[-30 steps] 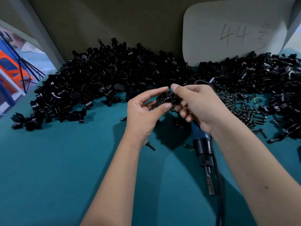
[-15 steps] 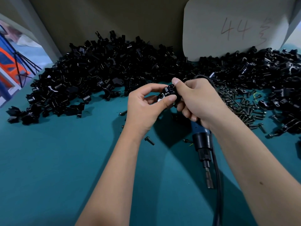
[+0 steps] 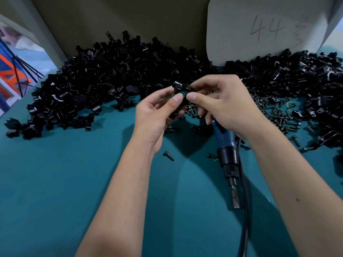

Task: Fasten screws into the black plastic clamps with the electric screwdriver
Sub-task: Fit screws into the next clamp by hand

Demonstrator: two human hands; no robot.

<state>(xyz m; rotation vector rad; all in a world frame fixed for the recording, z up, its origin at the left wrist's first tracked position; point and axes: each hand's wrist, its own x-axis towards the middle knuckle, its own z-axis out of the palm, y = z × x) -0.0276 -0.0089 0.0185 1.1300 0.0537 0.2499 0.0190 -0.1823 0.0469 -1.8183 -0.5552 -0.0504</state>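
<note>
A black plastic clamp is pinched in the air between the fingertips of my left hand and my right hand. My right hand also grips the blue electric screwdriver in its lower fingers; the tool hangs down with its bit pointing toward me, near the table. I cannot tell whether a screw sits in the clamp. A big heap of black clamps lies behind my hands. Loose black screws are scattered to the right.
The table has a teal cover. A single screw lies under my left wrist. The screwdriver's black cable runs down toward me. A white card marked "44" leans on the back wall. More clamps are piled at the right.
Both hands have turned the clamp between the fingertips, so both thumbs now face me. The screwdriver stays in my right hand, still hanging down.
</note>
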